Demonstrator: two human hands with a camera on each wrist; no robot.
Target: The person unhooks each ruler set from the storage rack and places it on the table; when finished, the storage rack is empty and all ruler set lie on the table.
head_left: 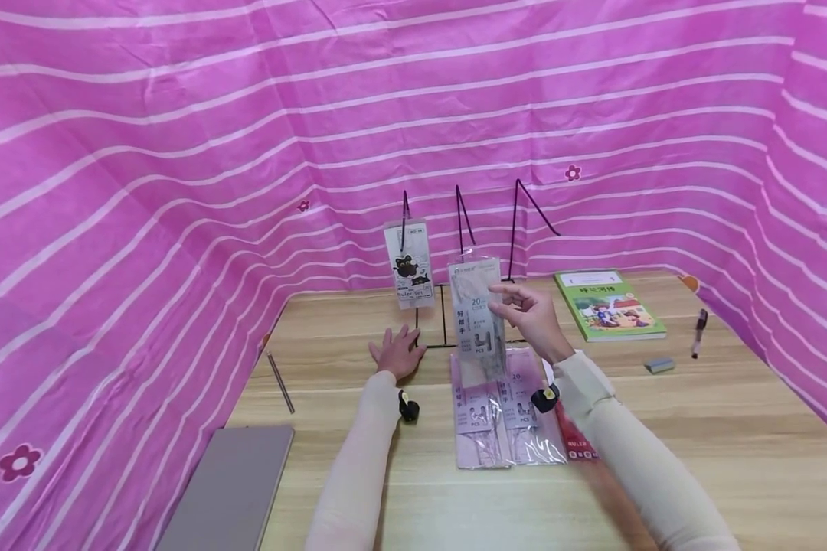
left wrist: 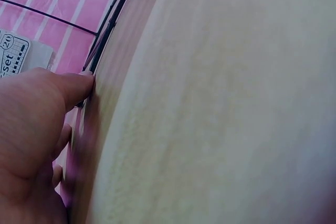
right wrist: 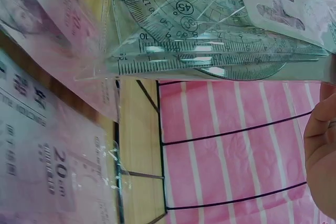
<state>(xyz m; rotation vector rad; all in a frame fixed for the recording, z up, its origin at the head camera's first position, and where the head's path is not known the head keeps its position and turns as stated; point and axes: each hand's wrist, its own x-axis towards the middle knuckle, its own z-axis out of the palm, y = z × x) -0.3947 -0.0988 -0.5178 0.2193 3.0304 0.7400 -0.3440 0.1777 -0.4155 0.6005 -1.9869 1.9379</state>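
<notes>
My right hand [head_left: 532, 312] pinches the right edge of a clear ruler set packet [head_left: 478, 321] with a grey-white card. The packet hangs upright, its top close to the middle hook of a black wire rack [head_left: 444, 314]; whether the hook passes through it I cannot tell. Transparent rulers and a protractor [right wrist: 210, 51] show inside it in the right wrist view. My left hand [head_left: 397, 353] rests with spread fingers at the rack's base, thumb touching the black wire [left wrist: 96, 59]. Another ruler set packet [head_left: 410, 264], with black cartoon cats, hangs on the left hook.
Pink ruler packets [head_left: 478, 444] and a red one [head_left: 579, 440] lie in front of the rack. Rightward are a green book [head_left: 609, 302], an eraser-like block [head_left: 659, 366] and a pen [head_left: 699, 334]. Leftward lie a thin metallic stick [head_left: 280, 383] and a grey flat board [head_left: 230, 486].
</notes>
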